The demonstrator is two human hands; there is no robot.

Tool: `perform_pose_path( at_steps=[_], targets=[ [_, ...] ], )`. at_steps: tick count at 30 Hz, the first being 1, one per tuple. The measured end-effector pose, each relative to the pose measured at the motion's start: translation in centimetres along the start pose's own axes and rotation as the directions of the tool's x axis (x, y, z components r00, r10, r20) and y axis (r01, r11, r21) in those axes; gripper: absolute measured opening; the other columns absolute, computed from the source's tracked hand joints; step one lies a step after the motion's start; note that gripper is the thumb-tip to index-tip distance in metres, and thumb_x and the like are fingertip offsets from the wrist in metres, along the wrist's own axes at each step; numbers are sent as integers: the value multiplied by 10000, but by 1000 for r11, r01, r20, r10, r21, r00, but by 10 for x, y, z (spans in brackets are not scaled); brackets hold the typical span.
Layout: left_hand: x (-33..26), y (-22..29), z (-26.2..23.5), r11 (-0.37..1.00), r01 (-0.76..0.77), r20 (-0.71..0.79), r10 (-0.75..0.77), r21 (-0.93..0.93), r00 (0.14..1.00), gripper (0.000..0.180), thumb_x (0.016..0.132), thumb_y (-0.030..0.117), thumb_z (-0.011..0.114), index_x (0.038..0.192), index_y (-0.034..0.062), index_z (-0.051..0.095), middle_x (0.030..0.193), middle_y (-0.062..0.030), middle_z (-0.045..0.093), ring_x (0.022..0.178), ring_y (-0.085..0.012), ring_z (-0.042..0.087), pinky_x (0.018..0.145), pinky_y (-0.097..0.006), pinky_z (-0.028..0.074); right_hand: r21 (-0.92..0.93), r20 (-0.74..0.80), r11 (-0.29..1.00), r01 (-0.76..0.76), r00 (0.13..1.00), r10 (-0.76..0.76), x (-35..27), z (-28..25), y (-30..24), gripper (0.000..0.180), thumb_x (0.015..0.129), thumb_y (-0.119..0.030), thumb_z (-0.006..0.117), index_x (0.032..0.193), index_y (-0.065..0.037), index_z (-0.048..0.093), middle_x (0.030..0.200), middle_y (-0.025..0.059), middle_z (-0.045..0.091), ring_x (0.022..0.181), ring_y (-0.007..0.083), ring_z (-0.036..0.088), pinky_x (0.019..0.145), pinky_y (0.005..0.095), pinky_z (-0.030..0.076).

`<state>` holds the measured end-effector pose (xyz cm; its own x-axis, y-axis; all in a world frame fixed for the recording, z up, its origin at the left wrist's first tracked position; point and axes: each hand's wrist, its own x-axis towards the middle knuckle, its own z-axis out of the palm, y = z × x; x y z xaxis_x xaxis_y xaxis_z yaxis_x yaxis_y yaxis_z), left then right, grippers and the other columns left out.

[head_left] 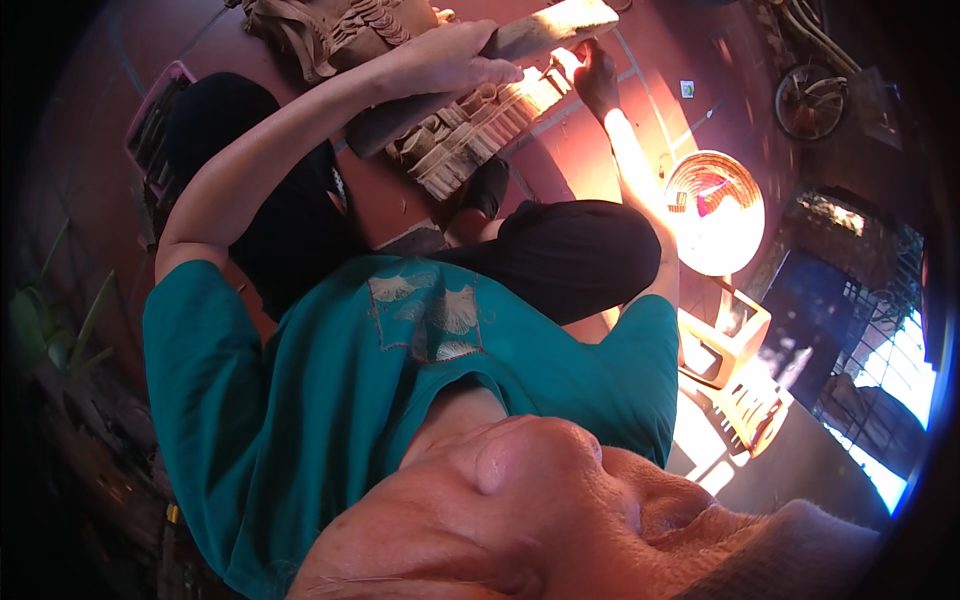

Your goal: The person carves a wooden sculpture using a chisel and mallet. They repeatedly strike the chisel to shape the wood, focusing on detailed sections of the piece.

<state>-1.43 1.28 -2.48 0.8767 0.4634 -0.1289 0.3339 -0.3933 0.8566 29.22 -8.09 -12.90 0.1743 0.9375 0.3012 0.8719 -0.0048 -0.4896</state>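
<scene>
My left hand (462,58) is wrapped round a long wooden board (548,32), which slants from low near my knee up to the right. Its far end is sunlit and its near part lies in shadow. My right hand (598,82) is just below the board's far end, at the sunlit end of a stack of ribbed brown pieces (455,140). The fingers look closed, but glare and shadow hide what is in them. Under the board, the stack rests on the floor before my crossed legs. More curved brown pieces (350,35) lie piled beyond the board.
A round woven basket (748,215) stands by my right forearm, with a small wooden stool (738,345) nearer me. A pink-rimmed crate (178,72) is beside my left knee. Farther right are a small card (687,89) on the red tiles and a spoked wheel (812,102).
</scene>
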Motion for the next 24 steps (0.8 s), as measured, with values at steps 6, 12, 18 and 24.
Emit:
perform_pose_path(
  at_steps=[6, 12, 18, 24],
  targets=[
    [-14, 19, -8, 984, 56, -76, -70, -171, 995, 544, 955, 475, 658, 1214, 8, 554, 753, -47, 598, 579, -118, 602, 525, -285, 499, 176, -85, 974, -146, 983, 162, 7, -12, -5, 303, 851, -254, 812, 923, -31, 619, 770, 162, 706, 703, 337, 699, 662, 417, 527],
    [-12, 17, -8, 984, 40, -70, -53, -174, 996, 583, 948, 512, 649, 1240, 17, 552, 768, -47, 602, 586, -106, 598, 527, -275, 502, 20, 157, 989, -144, 978, 139, 5, -8, -8, 272, 855, -259, 806, 898, -12, 699, 768, 160, 708, 715, 313, 701, 622, 429, 505],
    [-13, 33, -17, 991, 3, -113, -19, -137, 993, 534, 935, 397, 642, 1249, -24, 544, 921, -163, 661, 805, -253, 661, 700, -374, 520, -121, 158, 968, -218, 959, 236, 12, -6, -10, 573, 807, -505, 786, 834, 60, 697, 783, 253, 689, 737, 342, 699, 712, 433, 556],
    [2, -1, 4, 992, 28, -30, -32, -120, 999, 522, 965, 493, 645, 1125, 6, 549, 734, -54, 580, 585, -119, 586, 518, -286, 497, 206, 138, 946, -251, 964, 226, 12, 3, -5, 431, 837, -341, 811, 855, 67, 672, 774, 212, 691, 740, 276, 710, 704, 394, 545]
  ],
)
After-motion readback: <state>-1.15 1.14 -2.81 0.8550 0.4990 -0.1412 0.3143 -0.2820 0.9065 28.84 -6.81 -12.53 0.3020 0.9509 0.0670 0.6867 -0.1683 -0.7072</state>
